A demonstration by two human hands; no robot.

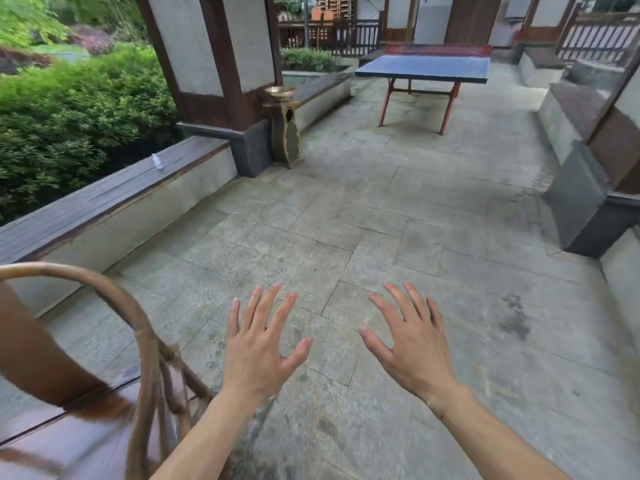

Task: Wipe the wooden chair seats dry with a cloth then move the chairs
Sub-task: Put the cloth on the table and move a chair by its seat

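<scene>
The wooden chair [104, 393] stands at the lower left of the view, blurred, its curved back rail arching up from the left edge and down to thin spindles beside a glossy brown seat. The left hand [258, 344] hovers just to the right of that rail, palm down with fingers spread and straight, its grip released and touching nothing. The right hand [412, 344] is held the same way well to the right, fingers splayed over the stone floor [346, 220], its grip also released and empty. Both bare forearms reach in from the bottom edge.

The floor is grey paving slabs with a dark damp patch at the right. Along the left runs a low wall topped with a dark wooden ledge [114, 199], and a small white bottle [157, 161] stands upright on it. Green shrubs [76, 109] grow beyond the ledge. A thick pillar [214, 64] rises at the ledge's far end, with a brass-coloured bin [284, 126] just beside its base. Farther back stands a blue table tennis table [426, 67] on red legs
</scene>
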